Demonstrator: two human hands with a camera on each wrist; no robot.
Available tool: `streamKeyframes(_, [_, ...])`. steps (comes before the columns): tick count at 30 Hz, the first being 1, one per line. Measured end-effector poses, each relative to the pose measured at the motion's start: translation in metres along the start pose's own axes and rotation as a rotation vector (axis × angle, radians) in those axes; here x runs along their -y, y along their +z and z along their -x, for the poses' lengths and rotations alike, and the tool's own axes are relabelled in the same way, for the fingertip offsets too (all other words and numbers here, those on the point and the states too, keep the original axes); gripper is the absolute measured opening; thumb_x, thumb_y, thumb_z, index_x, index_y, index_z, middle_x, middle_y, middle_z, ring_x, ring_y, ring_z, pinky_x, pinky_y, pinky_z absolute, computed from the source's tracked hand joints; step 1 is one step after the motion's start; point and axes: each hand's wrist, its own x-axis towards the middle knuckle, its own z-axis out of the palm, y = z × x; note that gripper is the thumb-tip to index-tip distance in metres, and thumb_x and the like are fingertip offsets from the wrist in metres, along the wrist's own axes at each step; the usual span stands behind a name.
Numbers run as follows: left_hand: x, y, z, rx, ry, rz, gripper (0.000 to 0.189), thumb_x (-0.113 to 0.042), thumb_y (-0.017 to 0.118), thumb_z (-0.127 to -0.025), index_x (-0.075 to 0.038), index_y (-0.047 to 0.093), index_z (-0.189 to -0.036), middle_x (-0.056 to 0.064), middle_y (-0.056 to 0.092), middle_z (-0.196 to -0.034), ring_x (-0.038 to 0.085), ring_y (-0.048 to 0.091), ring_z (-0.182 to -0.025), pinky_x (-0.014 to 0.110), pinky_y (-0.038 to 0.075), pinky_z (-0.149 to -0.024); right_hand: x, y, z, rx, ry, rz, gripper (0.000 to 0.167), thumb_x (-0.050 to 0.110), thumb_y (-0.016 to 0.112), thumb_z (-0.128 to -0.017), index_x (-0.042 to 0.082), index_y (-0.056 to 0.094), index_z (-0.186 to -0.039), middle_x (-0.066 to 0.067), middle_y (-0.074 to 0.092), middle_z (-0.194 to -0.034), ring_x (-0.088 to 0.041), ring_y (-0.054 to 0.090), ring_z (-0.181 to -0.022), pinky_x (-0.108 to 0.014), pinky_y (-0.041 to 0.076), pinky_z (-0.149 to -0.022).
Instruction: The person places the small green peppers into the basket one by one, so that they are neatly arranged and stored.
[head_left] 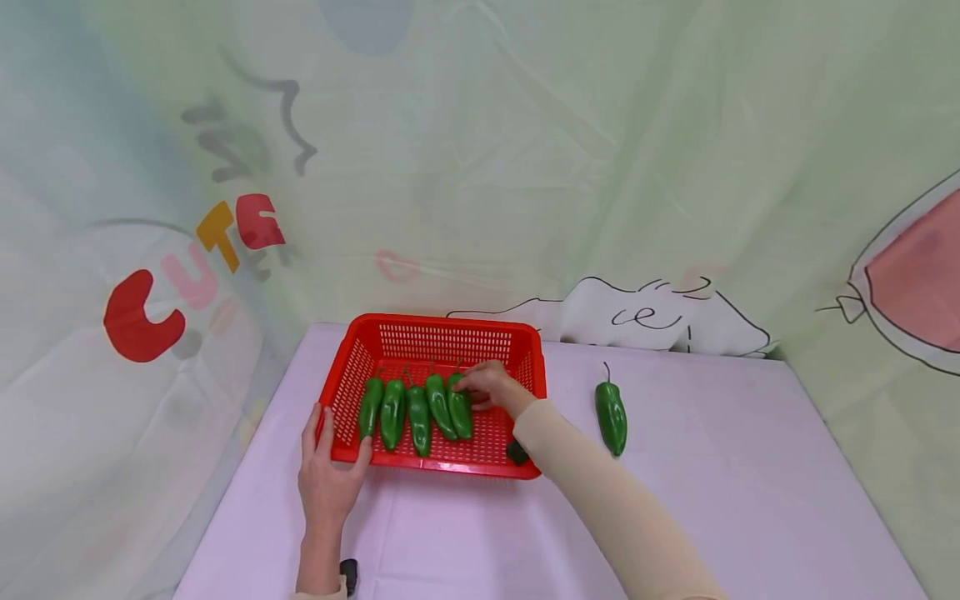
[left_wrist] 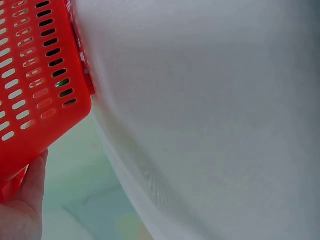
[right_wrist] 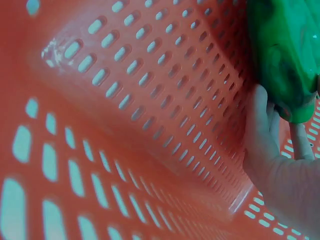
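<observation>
A red plastic basket [head_left: 480,468] with slotted walls stands on the table. My left hand [head_left: 330,479] grips its near left corner, thumb over the front rim and fingers along the left side. In the left wrist view that hand [left_wrist: 30,200] shows at the basket's corner [left_wrist: 75,110]. Several green peppers [head_left: 393,417] lie side by side in the basket, stems toward the back. Over the right end of this row, my right hand [head_left: 491,387] pinches the rightmost pepper [head_left: 461,421] near its stem end. The right wrist view shows fingers around that pepper [right_wrist: 285,60].
One more green pepper [head_left: 612,421] lies on the table to the right of the basket, its stem pointing back. A pale cloth [head_left: 712,483] covers the table. Printed fabric [head_left: 480,167] hangs behind it and at both sides.
</observation>
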Motion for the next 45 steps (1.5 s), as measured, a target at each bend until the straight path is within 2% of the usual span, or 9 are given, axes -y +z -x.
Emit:
streamKeyframes(7, [-0.003,0.001,0.001,0.010,0.005,0.014,0.080,-0.027,0.078,-0.080,0.001,0.044,-0.146,0.013,0.034,-0.155,0.034,0.037,-0.138,0.057,0.051,-0.091,0.001,-0.003,0.005,-0.072,-0.013,0.007,0.033,0.006,0.079,-0.081,0.000,0.064,-0.109,-0.015,0.071,-0.100,-0.032,0.070,-0.092,-0.051,0.057,-0.085])
streamKeyframes(14, [0.000,0.000,0.000,0.008,-0.003,0.014,0.077,-0.026,0.076,-0.082,0.002,0.044,-0.146,0.013,0.034,-0.156,0.035,0.037,-0.138,0.058,0.050,-0.091,0.010,-0.010,0.014,-0.048,-0.032,0.027,0.022,0.010,0.076,-0.085,0.001,0.062,-0.100,-0.018,0.069,-0.103,-0.035,0.068,-0.098,-0.051,0.055,-0.089])
streamKeyframes(20, [0.002,-0.002,0.002,0.016,-0.003,0.014,0.076,-0.025,0.076,-0.082,0.001,0.044,-0.146,0.012,0.034,-0.156,0.035,0.038,-0.138,0.060,0.049,-0.092,0.025,-0.019,0.028,-0.001,-0.071,0.010,0.026,0.013,0.070,-0.090,-0.002,0.062,-0.110,-0.022,0.060,-0.121,-0.040,0.062,-0.112,-0.053,0.051,-0.095])
streamKeyframes(25, [0.000,-0.004,0.002,0.017,-0.011,0.028,0.076,-0.024,0.076,-0.082,0.001,0.044,-0.146,0.012,0.034,-0.155,0.035,0.038,-0.138,0.061,0.048,-0.093,0.039,-0.031,0.043,0.034,-0.119,0.030,0.037,0.015,0.063,-0.094,-0.003,0.056,-0.125,-0.022,0.056,-0.127,-0.042,0.059,-0.117,-0.052,0.052,-0.094])
streamKeyframes(31, [-0.002,-0.005,0.001,0.025,-0.021,0.031,0.076,-0.024,0.075,-0.083,0.001,0.043,-0.147,0.013,0.033,-0.156,0.035,0.037,-0.138,0.061,0.047,-0.095,0.049,-0.052,0.059,0.110,-0.159,0.016,0.047,0.015,0.056,-0.098,-0.002,0.047,-0.141,-0.024,0.051,-0.140,-0.042,0.056,-0.122,-0.054,0.048,-0.099])
streamKeyframes(37, [-0.001,-0.006,0.002,0.025,-0.028,0.024,0.077,-0.024,0.075,-0.082,0.001,0.043,-0.147,0.013,0.033,-0.156,0.035,0.037,-0.138,0.062,0.047,-0.095,0.049,-0.078,0.066,0.173,-0.165,-0.036,0.052,0.012,0.049,-0.099,-0.003,0.038,-0.148,-0.027,0.043,-0.146,-0.044,0.047,-0.130,-0.056,0.042,-0.105])
streamKeyframes(45, [-0.001,-0.004,0.001,0.024,-0.020,0.023,0.076,-0.025,0.075,-0.083,0.002,0.043,-0.147,0.013,0.033,-0.156,0.036,0.037,-0.138,0.061,0.046,-0.096,0.037,-0.131,0.074,0.126,-0.184,-0.026,0.051,0.016,0.049,-0.101,0.002,0.037,-0.150,-0.026,0.045,-0.146,-0.043,0.049,-0.129,-0.053,0.045,-0.103])
